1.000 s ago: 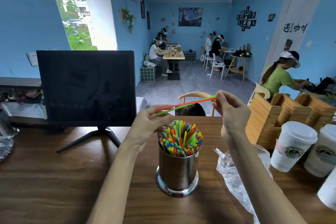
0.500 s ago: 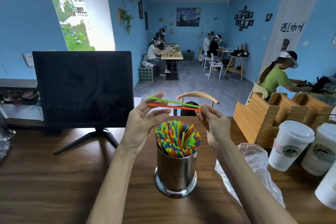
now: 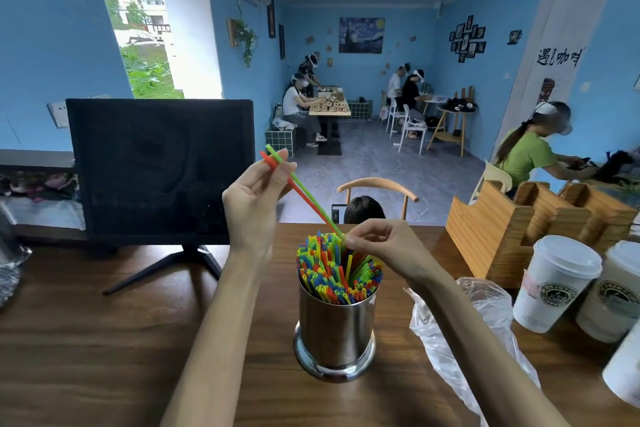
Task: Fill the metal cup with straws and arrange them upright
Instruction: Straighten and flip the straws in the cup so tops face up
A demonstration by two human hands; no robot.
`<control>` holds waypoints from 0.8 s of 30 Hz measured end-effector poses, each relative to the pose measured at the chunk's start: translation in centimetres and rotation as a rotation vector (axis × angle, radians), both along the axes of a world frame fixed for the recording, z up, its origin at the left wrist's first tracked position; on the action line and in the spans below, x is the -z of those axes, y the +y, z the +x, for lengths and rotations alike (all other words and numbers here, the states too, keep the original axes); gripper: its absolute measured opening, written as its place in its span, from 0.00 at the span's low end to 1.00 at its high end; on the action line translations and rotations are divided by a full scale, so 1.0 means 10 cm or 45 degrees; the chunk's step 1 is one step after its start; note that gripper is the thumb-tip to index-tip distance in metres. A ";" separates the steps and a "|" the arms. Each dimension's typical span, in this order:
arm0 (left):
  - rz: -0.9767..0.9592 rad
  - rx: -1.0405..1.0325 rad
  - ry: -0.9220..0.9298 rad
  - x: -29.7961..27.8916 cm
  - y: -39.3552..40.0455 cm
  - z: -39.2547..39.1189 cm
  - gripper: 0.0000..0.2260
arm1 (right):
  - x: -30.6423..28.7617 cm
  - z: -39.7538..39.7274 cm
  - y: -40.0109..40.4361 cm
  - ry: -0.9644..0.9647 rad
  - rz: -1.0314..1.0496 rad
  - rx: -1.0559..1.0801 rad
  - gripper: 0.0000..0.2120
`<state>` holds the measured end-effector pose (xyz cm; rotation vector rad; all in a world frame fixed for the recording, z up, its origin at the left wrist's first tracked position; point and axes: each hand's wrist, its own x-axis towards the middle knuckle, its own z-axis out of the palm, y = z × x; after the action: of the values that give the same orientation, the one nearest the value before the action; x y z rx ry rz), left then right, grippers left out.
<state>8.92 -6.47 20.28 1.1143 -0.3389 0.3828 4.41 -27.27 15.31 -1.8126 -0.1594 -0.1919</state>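
A shiny metal cup [image 3: 335,333] stands on the wooden table [image 3: 86,350], packed with several upright coloured straws [image 3: 337,269]. Above it my left hand [image 3: 254,199] pinches the upper ends of a green straw [image 3: 304,191] and a red straw [image 3: 301,196]. Both slant down to the right. My right hand [image 3: 384,246] pinches their lower ends just over the cup's far rim, among the straw tops.
A black monitor [image 3: 161,166] on a stand is behind the cup to the left. A crumpled clear plastic bag [image 3: 467,333] lies right of the cup. White lidded paper cups [image 3: 557,282] and a wooden organiser [image 3: 512,225] fill the right side. A glass object [image 3: 8,253] sits at the left edge.
The two straws went from lying level above the cup to slanting steeply. My left hand rose with their upper ends; my right hand dropped to the cup's straw tops.
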 end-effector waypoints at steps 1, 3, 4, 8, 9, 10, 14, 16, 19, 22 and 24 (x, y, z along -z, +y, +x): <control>0.059 -0.018 -0.032 -0.02 -0.02 0.00 0.12 | -0.02 -0.01 0.01 -0.039 -0.062 -0.042 0.13; 0.175 -0.047 -0.108 -0.05 -0.08 -0.02 0.15 | -0.05 -0.01 0.06 -0.139 -0.146 -0.069 0.12; 0.232 -0.052 -0.161 -0.05 -0.11 -0.04 0.18 | -0.05 -0.02 0.09 -0.196 -0.179 -0.058 0.11; 0.436 -0.087 -0.328 -0.03 -0.20 -0.13 0.23 | -0.03 -0.02 0.16 -0.330 -0.293 0.008 0.09; 0.474 -0.107 -0.348 -0.03 -0.21 -0.14 0.21 | -0.01 -0.02 0.16 -0.314 -0.305 0.010 0.09; 0.513 -0.123 -0.354 -0.02 -0.22 -0.14 0.19 | -0.01 -0.02 0.16 -0.295 -0.320 0.002 0.09; 0.664 -0.078 -0.293 0.05 -0.23 -0.12 0.16 | 0.03 -0.01 0.18 -0.310 -0.330 0.011 0.10; 0.696 -0.012 -0.255 0.09 -0.26 -0.15 0.16 | 0.04 0.01 0.18 -0.341 -0.328 0.058 0.08; 0.719 -0.005 -0.229 0.15 -0.28 -0.18 0.15 | 0.06 0.02 0.17 -0.346 -0.338 0.055 0.08; 0.757 0.041 -0.192 0.19 -0.26 -0.14 0.13 | 0.07 0.00 0.16 -0.329 -0.308 0.078 0.08; 0.787 0.045 -0.189 0.20 -0.26 -0.14 0.13 | 0.07 0.00 0.15 -0.325 -0.294 0.115 0.08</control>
<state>7.51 -9.04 18.32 1.6839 -0.6337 0.3378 4.43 -25.79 14.62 -2.0218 -0.2895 -0.4866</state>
